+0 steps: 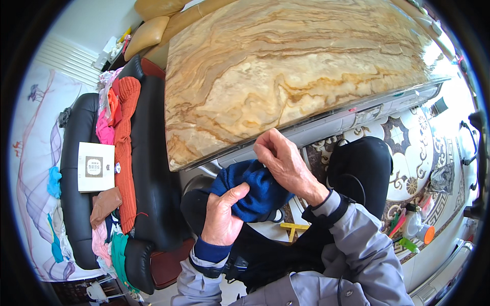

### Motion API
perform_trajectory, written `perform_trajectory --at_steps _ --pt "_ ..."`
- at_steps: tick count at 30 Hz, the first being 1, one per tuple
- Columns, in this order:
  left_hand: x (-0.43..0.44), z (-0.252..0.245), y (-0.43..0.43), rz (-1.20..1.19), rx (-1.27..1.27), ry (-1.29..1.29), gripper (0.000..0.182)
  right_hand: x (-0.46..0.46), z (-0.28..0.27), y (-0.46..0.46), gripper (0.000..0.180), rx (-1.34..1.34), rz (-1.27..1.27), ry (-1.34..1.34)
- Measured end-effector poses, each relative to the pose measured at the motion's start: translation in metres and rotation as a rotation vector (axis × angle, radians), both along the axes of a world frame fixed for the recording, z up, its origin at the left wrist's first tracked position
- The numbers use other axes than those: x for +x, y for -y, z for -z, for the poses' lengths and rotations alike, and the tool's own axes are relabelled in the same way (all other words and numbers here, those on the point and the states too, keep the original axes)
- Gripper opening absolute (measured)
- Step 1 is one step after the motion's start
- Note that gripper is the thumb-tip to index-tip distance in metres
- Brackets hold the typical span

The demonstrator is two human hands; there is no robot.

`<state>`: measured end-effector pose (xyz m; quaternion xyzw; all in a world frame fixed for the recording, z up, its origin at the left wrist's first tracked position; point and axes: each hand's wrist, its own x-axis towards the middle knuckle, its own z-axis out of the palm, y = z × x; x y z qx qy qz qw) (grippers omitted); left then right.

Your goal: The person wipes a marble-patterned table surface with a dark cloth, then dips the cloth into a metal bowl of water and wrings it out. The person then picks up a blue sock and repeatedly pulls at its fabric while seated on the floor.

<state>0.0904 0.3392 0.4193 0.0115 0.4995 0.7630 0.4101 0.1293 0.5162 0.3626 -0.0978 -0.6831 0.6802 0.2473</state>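
Observation:
A dark blue knitted piece (250, 191), perhaps a hat, is bunched up above my lap. My left hand (226, 216) grips its near left side, with the thumb lying on top of the knit. At its upper right is my right hand (281, 158), fingers curled in and the back of the hand turned up. Those fingertips are close to the table edge; whether they pinch something small, such as a thread, cannot be seen. Part of the knit is hidden behind the right hand.
A marble-patterned table (298, 69) stands close before me, its edge near my right hand. To the left, a black leather sofa (157, 153) holds clothes, an orange knitted garment (128, 153) and a white box (95, 167). Bottles and a jar (425, 234) stand at the right.

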Motion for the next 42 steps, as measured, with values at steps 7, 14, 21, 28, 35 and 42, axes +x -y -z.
perform_trajectory --at_steps 7,14,21,28,35,42 --pt "0.006 0.004 -0.002 0.095 0.003 -0.038 0.046 -0.007 -0.01 -0.003 0.016 -0.1 -0.122 0.027" --pt "0.015 0.006 -0.008 0.002 -0.105 -0.039 0.04 -0.003 -0.009 -0.005 0.016 -0.143 -0.144 0.025" --pt "0.009 -0.002 -0.01 -0.083 -0.076 -0.106 0.034 0.008 -0.007 -0.015 0.016 -0.276 -0.102 0.127" --pt "0.0 -0.017 -0.005 -0.148 -0.054 -0.113 0.03 0.033 -0.015 -0.015 0.011 0.334 0.055 -0.186" --pt "-0.001 -0.014 -0.007 -0.198 -0.084 -0.061 0.026 0.03 -0.01 0.006 0.032 0.761 0.035 -0.314" --pt "0.002 -0.006 -0.006 -0.206 -0.056 -0.059 0.024 0.028 -0.004 0.007 0.038 0.902 0.043 -0.305"
